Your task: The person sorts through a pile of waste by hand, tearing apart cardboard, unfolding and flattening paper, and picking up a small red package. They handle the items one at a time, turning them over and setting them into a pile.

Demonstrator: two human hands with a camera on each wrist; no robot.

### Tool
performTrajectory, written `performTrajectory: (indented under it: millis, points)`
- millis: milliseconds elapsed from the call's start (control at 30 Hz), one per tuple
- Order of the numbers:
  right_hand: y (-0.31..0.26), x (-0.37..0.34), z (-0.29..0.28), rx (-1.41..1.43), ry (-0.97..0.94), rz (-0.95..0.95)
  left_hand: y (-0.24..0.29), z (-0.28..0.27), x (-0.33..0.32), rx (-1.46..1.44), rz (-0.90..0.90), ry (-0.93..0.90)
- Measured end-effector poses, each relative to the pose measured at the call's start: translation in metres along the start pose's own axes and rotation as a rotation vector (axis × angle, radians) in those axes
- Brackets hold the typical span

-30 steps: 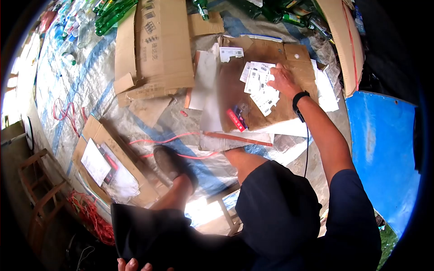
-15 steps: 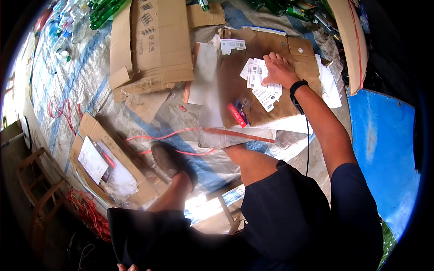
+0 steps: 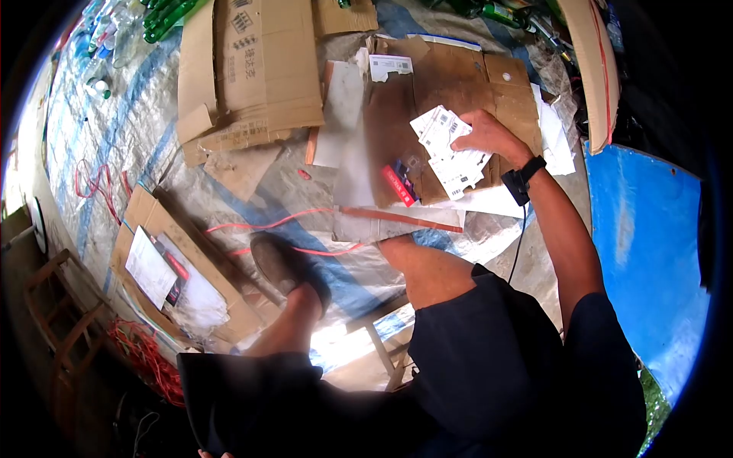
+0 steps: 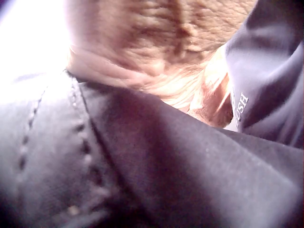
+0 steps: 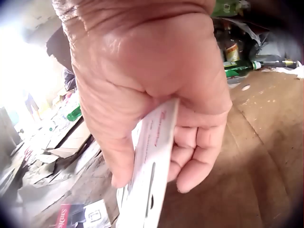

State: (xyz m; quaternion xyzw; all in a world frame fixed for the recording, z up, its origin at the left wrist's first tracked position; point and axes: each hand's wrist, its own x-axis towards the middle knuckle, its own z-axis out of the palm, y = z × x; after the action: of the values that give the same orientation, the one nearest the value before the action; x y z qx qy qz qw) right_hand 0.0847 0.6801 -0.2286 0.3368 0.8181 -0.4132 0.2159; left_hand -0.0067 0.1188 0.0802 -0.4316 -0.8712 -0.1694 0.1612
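Note:
My right hand [image 3: 492, 137] is over the brown cardboard sheet and grips a bunch of white printed cards [image 3: 458, 172], spread like a fan. In the right wrist view the thumb is on one side of the cards [image 5: 151, 156] and the curled fingers are on the other. A small red and dark SanDisk package [image 3: 398, 183] lies on the cardboard [image 3: 389, 122], left of the cards. Of my left hand [image 4: 152, 47], wrinkled skin shows against dark cloth [image 4: 156, 152] in the left wrist view; its fingers are hidden there.
A large flattened carton [image 3: 267, 76] lies to the left. Green bottles [image 3: 164, 19] are at the far edge. A cardboard piece with papers [image 3: 149, 267] sits at lower left, near red string [image 3: 149, 362]. A blue panel [image 3: 634, 244] stands on the right.
The right hand first reached over the cards on the cardboard; its fingers have since closed on them and turned the bunch. The left fingertips have slipped almost out of the head view.

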Motion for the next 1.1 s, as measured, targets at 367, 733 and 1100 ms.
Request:
performTrajectory:
  millis: [367,733,1100]
  points:
    - [-0.03,-0.042,0.052,-0.262,0.133,-0.04,-0.003,0.002,-0.006,-0.034,-0.039,0.029]
    - [-0.039,-0.047,0.057,0.337,-0.073,-0.031,0.002,-0.004,-0.007,0.01,-0.051,-0.033]
    - [-0.054,0.006,0.084,-0.058,-0.226,-0.303,0.002,-0.003,-0.007,-0.002,-0.035,-0.002]
